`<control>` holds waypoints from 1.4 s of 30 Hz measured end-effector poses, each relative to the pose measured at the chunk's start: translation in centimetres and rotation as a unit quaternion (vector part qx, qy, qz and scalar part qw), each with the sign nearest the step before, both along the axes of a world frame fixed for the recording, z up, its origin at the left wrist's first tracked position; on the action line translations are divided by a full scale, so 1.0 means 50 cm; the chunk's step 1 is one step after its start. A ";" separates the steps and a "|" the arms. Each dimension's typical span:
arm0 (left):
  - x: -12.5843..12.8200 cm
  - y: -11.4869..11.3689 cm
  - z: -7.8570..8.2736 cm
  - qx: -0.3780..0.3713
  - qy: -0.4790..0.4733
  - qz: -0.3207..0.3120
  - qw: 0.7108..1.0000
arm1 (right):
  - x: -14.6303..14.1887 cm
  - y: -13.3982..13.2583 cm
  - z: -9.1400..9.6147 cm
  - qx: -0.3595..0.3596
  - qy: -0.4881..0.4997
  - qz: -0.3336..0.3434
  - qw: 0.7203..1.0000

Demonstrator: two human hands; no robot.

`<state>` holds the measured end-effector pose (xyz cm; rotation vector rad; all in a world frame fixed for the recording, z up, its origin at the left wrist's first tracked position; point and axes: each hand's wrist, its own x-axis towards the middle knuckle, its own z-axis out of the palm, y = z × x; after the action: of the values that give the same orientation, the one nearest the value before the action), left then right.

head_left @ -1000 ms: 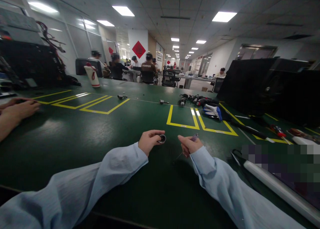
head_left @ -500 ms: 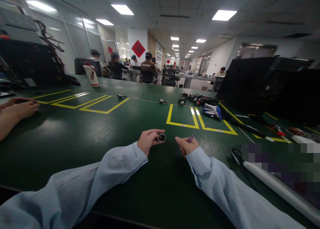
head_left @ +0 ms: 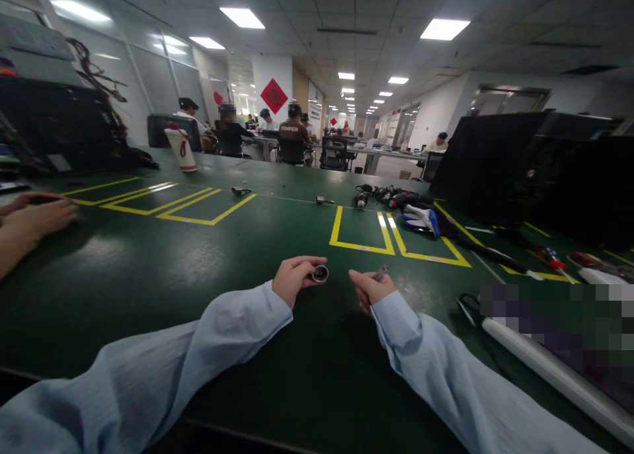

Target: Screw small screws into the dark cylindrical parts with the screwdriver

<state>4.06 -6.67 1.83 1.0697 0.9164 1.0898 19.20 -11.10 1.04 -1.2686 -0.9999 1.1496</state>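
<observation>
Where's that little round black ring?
Head view, centre: the ring, pinched in the left hand over the table, just left of the right hand holding a tool.

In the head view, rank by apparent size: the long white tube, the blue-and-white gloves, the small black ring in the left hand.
1. Long white tube (nearest the camera, which flatters it).
2. Blue-and-white gloves.
3. Small black ring, in the left hand.

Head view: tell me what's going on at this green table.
A person in light blue sleeves works at the green table. The left hand pinches a small round black part just above the surface. The right hand grips a thin tool beside it, with the two hands close but apart. Another person's hand rests on the table at the far left. Gloves lie farther back.
</observation>
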 end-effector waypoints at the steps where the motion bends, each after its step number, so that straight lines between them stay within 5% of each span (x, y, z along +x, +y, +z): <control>1: 0.000 0.000 0.000 0.000 0.000 0.000 1.000 | -0.003 -0.001 0.000 0.001 -0.007 -0.004 1.000; 7: -0.001 -0.001 -0.002 -0.002 -0.002 -0.004 1.000 | -0.007 -0.001 -0.002 0.009 -0.044 -0.046 0.998; 14: 0.000 0.000 -0.002 -0.006 -0.002 0.001 1.000 | 0.001 0.004 -0.011 0.045 0.154 0.046 0.986; 18: -0.003 0.003 -0.004 -0.006 0.004 -0.008 1.000 | 0.000 -0.011 -0.005 0.146 0.013 0.012 0.989; 23: -0.002 0.000 -0.007 0.006 0.001 -0.021 1.000 | -0.014 -0.032 -0.001 0.246 -0.193 0.005 0.950; 42: 0.001 -0.013 -0.005 0.089 0.054 0.004 0.995 | -0.028 -0.032 -0.015 0.359 -0.316 0.012 0.878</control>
<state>4.13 -7.34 1.56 1.2840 0.9226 1.1455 17.80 -12.71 0.30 -1.0052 -1.7261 0.2677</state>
